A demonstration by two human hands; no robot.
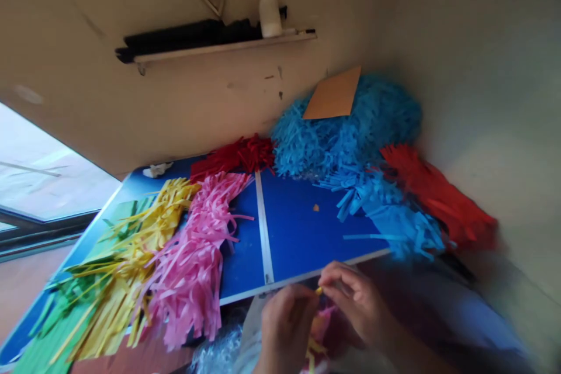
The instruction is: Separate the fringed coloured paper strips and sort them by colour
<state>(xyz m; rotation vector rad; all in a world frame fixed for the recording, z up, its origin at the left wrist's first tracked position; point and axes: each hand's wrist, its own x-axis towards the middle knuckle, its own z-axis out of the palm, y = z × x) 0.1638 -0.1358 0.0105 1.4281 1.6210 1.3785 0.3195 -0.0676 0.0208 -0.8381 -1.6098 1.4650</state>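
My left hand (287, 321) and my right hand (357, 304) are close together just below the near edge of a blue table (298, 228). Both have their fingers curled in a pinch around thin paper strips, yellow (318, 291) at the fingertips and pink below. The picture is blurred, so the exact grip is unclear. On the table lie piles of cut paper strips: pink (197, 257), yellow (144, 234), green (65, 304), red (236, 155) and a large blue heap (350, 134).
An orange card (333, 94) rests on the blue heap. More red strips (438, 193) lie at the right by the wall. A white glue bottle (268, 6) stands on a wall shelf (219, 47). A window is at the left.
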